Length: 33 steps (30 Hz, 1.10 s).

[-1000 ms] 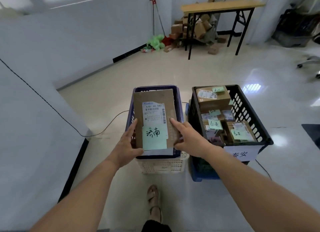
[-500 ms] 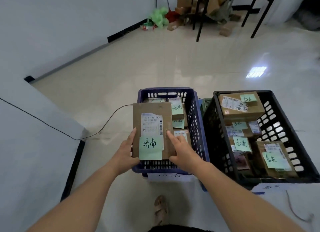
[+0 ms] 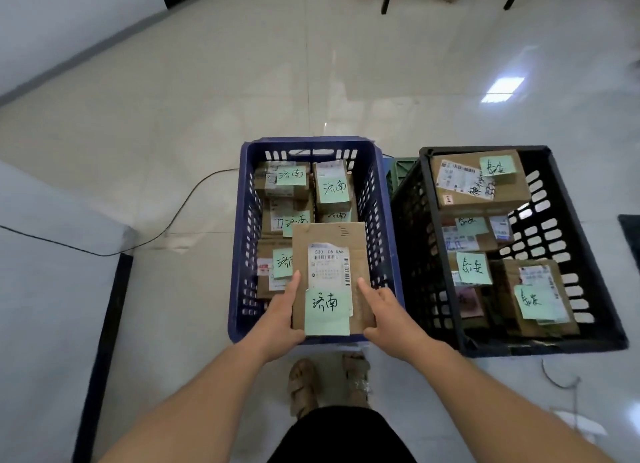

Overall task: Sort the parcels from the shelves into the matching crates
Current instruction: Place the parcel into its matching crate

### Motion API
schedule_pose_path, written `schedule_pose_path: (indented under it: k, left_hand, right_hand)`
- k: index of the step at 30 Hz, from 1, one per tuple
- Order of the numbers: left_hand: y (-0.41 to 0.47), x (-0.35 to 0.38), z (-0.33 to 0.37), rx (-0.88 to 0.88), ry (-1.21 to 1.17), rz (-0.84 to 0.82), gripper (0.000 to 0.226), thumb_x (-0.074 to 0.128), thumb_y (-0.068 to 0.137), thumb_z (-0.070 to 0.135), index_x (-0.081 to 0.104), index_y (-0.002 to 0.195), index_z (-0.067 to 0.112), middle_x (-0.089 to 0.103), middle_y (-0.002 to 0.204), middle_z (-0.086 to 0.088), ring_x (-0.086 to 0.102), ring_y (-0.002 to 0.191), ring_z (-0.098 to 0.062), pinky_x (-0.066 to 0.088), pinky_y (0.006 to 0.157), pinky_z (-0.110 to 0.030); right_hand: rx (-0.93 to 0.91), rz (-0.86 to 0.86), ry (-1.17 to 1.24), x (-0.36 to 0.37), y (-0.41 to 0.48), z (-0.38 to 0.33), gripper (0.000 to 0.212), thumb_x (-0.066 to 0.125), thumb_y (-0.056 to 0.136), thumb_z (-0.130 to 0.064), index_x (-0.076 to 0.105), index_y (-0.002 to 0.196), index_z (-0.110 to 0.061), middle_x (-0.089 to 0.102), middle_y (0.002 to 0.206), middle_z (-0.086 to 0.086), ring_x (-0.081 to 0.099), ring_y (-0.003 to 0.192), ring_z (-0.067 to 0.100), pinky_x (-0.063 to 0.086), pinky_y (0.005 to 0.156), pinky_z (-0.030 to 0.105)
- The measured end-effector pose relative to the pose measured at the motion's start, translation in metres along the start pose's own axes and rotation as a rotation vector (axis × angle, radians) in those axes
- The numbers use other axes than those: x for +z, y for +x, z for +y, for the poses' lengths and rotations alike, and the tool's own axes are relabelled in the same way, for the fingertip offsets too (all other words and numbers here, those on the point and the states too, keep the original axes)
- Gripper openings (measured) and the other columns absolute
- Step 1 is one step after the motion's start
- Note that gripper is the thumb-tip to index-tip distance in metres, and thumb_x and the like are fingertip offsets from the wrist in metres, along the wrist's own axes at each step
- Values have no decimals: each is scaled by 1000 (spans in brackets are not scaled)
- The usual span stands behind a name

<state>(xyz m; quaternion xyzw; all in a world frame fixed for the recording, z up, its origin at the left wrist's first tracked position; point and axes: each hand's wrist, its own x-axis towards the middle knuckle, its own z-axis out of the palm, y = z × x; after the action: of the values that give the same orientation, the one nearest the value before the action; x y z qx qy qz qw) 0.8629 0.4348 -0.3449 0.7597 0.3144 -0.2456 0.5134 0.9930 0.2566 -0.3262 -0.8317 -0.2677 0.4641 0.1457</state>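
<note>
The parcel [image 3: 325, 235] was a flat brown cardboard pack, creased and a little scuffed, with a small perforated tab near its far right corner. A white shipping label [image 3: 329, 270] with barcodes and a torn top edge sat on its face. A pale green note [image 3: 327, 310] with black handwritten characters overlapped the label's near end and hung slightly past the near edge of the pack.

The parcel was held roughly level over the near end of the blue crate [image 3: 311, 144], covering part of the parcels below. The left hand [image 3: 277, 320] grasped its near left edge, thumb lying along the top and the fingers hidden underneath. The right hand [image 3: 391, 317] grasped the near right corner, one digit stretched across the top face and the others curled at the edge.

Inside the blue crate lay several smaller boxes [image 3: 332, 189], each with a green note bearing the same characters. Just right of it stood a black crate [image 3: 554, 227], holding boxes whose green notes carried different writing; the largest box [image 3: 481, 182] lay at its far end. Two sandals [image 3: 303, 386] showed on the pale floor [image 3: 311, 81] near the crates, and a thin cable [image 3: 194, 199] ran off to the left.
</note>
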Motion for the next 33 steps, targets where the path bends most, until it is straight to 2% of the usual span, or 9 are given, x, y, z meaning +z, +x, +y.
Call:
schedule_pose_path:
  k: [5,8,14,16,20,23,25,29,33]
  left_hand:
    - [30,15,-4,-28,24,-16,112,66,84,4,-19,145,44,15,156,1,30,137,-16,41,106,-33]
    - [58,18,0,-19,19,-2,114,66,83,2,-19,144,44,7,159,4,18,144,-17,32,114,-39]
    - [119,12,12,-19,20,44,112,67,83,1,-16,147,42,18,156,-2,34,136,-20,41,106,-35]
    - [133,11,13,-20,69,65,108,66,85,1,-15,149,35,17,157,-3,31,138,-20,37,104,-27]
    - [149,11,11,-25,105,63,106,67,86,9,-14,149,36,18,158,-3,34,137,-21,34,112,-40]
    - [152,10,11,-30,118,63,107,69,85,12,-12,150,34,19,157,-3,29,140,-18,31,114,-40]
    - [150,8,14,-38,167,63,107,69,85,15,-14,149,34,22,156,-4,30,139,-19,30,114,-39]
    - [132,2,27,-41,289,92,105,67,87,18,-16,150,32,25,155,-6,32,138,-21,32,110,-42]
    - [102,-6,39,-56,354,157,100,64,90,24,-15,150,31,17,158,-7,29,141,-24,32,110,-43]
  right_hand:
    - [26,-29,-26,0,23,20,90,54,91,-6,-7,153,-30,27,135,1,45,105,16,47,89,26]
    - [15,-22,-91,-9,48,32,89,53,92,-7,-8,153,-27,25,136,4,46,99,18,44,82,25]
    - [-1,33,-235,-32,105,42,90,52,90,-3,-11,152,-19,26,138,16,47,101,27,45,83,31]
    - [3,41,-262,-34,119,41,87,50,90,-1,-10,152,-16,28,135,20,47,105,32,43,82,34]
    - [104,43,-330,-31,141,32,86,48,89,4,-10,152,-9,23,142,27,42,120,40,44,89,43]
    - [183,39,-356,-27,148,27,90,52,89,3,-12,152,-8,20,146,27,35,128,39,43,95,46]
    - [182,65,-394,-25,145,24,89,55,88,1,-6,152,-6,21,145,25,33,129,37,44,93,44]
    - [88,181,-530,-28,128,17,71,59,86,-3,20,145,0,24,144,21,32,127,33,48,86,34]
    - [-17,262,-548,-46,102,11,50,57,86,-6,37,132,-7,35,130,14,37,115,28,46,83,32]
